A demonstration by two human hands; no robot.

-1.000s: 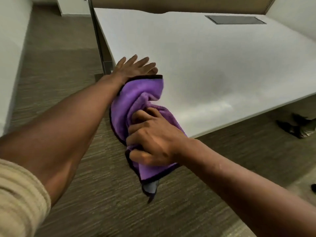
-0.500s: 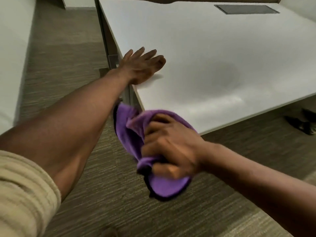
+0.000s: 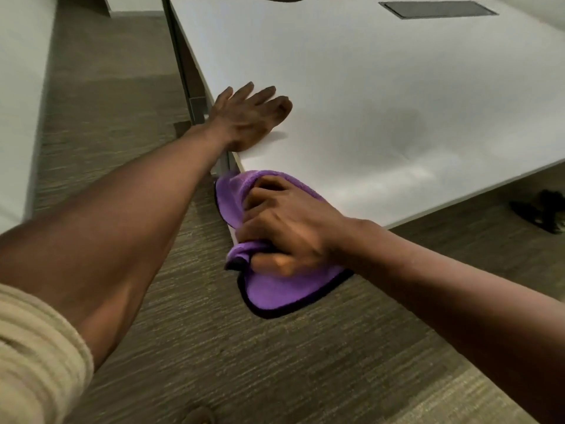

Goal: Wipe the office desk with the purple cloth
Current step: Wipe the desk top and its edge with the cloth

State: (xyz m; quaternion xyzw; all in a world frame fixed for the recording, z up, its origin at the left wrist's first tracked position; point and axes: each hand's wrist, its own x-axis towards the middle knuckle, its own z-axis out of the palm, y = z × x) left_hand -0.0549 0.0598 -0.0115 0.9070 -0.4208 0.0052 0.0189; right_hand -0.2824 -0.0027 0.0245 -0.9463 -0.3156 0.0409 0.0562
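Two hands, one purple cloth (image 3: 275, 289), one desk (image 3: 367, 87)

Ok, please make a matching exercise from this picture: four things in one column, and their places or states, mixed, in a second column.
Things:
1. left hand
2. right hand
3. purple cloth
4. dark panel

States or places:
A. bunched at the desk's near corner
B. set into the far part of the desk
C. flat on the desk, fingers spread
D. closed around the cloth

Pairs: 1-C, 2-D, 3-A, 4-B
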